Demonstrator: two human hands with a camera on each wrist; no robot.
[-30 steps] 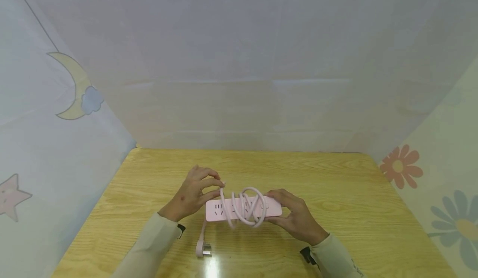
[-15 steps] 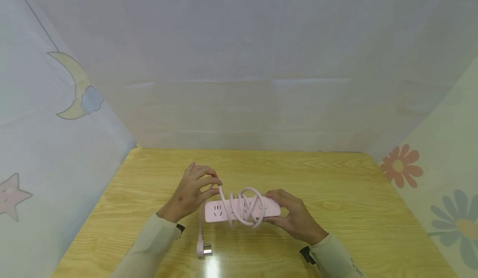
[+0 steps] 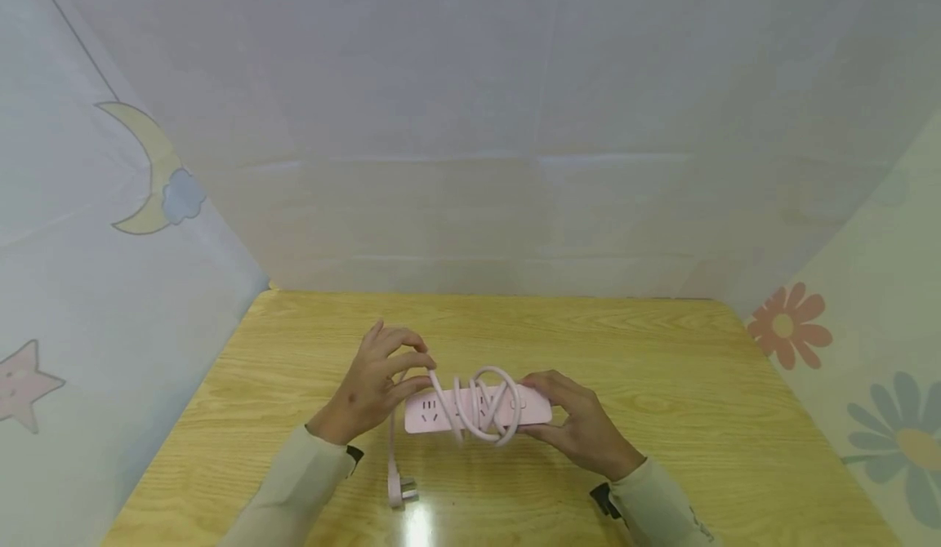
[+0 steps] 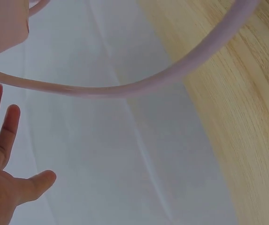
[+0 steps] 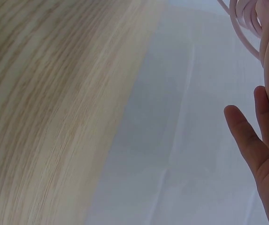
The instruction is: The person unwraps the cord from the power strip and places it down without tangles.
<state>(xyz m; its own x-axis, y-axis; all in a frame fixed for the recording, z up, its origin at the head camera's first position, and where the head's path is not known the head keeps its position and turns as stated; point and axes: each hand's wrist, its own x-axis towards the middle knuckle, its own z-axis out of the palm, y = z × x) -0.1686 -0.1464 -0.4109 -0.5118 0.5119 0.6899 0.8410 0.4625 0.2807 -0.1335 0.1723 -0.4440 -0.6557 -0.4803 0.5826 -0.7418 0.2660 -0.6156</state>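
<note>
Plainly, the left hand pinches the cable between thumb and fingertips, while the right hand grips the right end of the power strip, fingers on the far side and thumb on the near one. The step in hand looks like working the cable around the strip — winding or unwinding, I cannot tell which. The next move probably calls for a steady right-hand hold while the left guides the cable past the strip's edge. Several loops circle the strip, which seems raised over the middle of the tabletop, well apart from the far edge. The plug (prongs pointing right) is farther from that edge — whether it touches the tabletop is unclear.
</note>
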